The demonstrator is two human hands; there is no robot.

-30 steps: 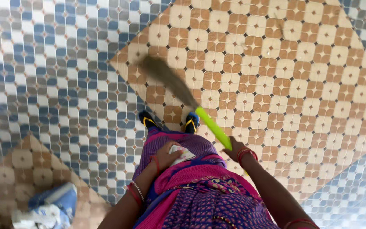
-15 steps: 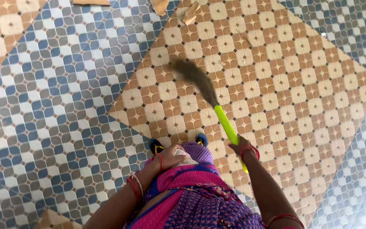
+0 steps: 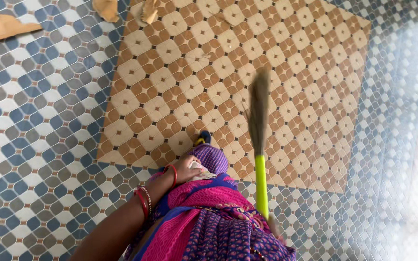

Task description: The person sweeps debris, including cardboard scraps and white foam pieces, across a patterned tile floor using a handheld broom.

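Several cardboard scraps [image 3: 3,25] lie unswept beyond the broom [image 3: 259,140], whose green handle runs down to the barely visible right hand [image 3: 273,226], grip unclear, while the left hand [image 3: 186,170] clutches a folded cloth [image 3: 200,170].

The broom [image 3: 259,140] swung from pointing toward the upper left to standing nearly upright right of centre; cardboard scraps [image 3: 6,25] entered the upper left.
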